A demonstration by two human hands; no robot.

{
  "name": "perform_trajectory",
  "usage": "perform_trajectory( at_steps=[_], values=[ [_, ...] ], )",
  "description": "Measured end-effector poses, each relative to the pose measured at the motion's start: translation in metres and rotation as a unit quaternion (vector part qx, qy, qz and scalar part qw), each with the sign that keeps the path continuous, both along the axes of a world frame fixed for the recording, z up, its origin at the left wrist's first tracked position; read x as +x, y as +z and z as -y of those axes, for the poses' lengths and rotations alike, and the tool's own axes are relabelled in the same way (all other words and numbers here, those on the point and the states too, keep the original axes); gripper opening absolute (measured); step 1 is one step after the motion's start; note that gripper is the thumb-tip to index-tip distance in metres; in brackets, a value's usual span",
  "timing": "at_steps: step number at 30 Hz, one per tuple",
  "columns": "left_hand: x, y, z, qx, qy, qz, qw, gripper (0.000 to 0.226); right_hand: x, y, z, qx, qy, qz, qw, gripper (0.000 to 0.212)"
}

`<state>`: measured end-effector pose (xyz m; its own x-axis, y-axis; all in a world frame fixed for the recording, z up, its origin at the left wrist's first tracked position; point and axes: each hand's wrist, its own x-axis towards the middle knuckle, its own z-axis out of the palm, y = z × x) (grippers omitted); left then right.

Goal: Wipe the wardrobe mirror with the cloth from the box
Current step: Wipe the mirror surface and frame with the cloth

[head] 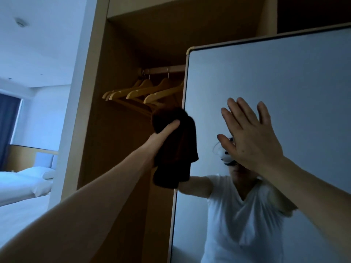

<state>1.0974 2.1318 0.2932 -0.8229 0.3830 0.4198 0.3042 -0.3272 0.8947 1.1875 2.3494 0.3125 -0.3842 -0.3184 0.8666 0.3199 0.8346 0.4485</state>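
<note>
- The wardrobe (pixel 117 130) stood open behind the left hand (pixel 163 136).
- The mirror (pixel 284 82) rose behind the right hand (pixel 250 135), which lay flat against the glass with its fingers straight and spread.
- A bed (pixel 22 186) lay far left of both hands.
- The dark cloth (pixel 176 152) hung bunched in the left hand's grip, at the mirror's left edge.
- Hangers (pixel 140 92) hung just above the left hand.
</note>
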Motion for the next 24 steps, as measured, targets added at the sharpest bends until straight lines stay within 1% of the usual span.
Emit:
perform_trajectory(
  at_steps=[2, 4, 5, 8, 10, 12, 15, 17, 20, 22, 24],
  values=[
    [-0.002, -0.013, 0.001, 0.01, -0.011, 0.017, 1.0, 0.066, 0.0, 0.0, -0.001, -0.003, 0.011, -0.003, 1.0, 0.07],
    [-0.001, -0.005, 0.0, 0.01, 0.004, 0.001, 1.0, 0.08, -0.001, 0.0, -0.001, -0.002, 0.016, -0.006, 1.0, 0.072],
    [0.002, 0.006, 0.0, 0.014, 0.017, -0.014, 1.0, 0.082, -0.001, 0.0, -0.001, -0.001, 0.017, -0.005, 1.0, 0.073],
    [0.015, 0.062, -0.004, 0.048, 0.048, -0.056, 0.996, 0.07, -0.002, 0.0, -0.003, 0.003, 0.027, -0.013, 1.0, 0.072],
    [0.022, 0.097, -0.005, 0.074, 0.066, -0.074, 0.992, 0.074, -0.002, 0.0, -0.004, 0.004, 0.038, -0.016, 0.999, 0.072],
    [0.024, 0.11, -0.007, 0.093, 0.07, -0.087, 0.989, 0.072, -0.002, 0.001, -0.004, 0.006, 0.044, -0.019, 0.999, 0.07],
    [0.02, 0.087, -0.012, 0.117, 0.051, -0.072, 0.989, 0.063, -0.002, 0.0, -0.004, 0.007, 0.043, -0.022, 0.999, 0.069],
    [0.018, 0.058, -0.012, 0.101, 0.049, -0.06, 0.992, 0.049, -0.001, 0.0, -0.003, 0.005, 0.042, -0.02, 0.999, 0.069],
    [0.018, 0.021, -0.01, 0.073, 0.047, -0.045, 0.995, 0.044, 0.0, 0.0, -0.003, 0.002, 0.038, -0.02, 0.999, 0.069],
    [0.02, 0.017, -0.009, 0.076, 0.056, -0.055, 0.994, 0.041, -0.001, 0.0, -0.003, 0.004, 0.041, -0.019, 0.999, 0.068],
    [0.021, 0.032, -0.01, 0.069, 0.073, -0.077, 0.992, 0.04, -0.003, 0.0, -0.005, 0.006, 0.045, -0.02, 0.999, 0.068]
  ],
)
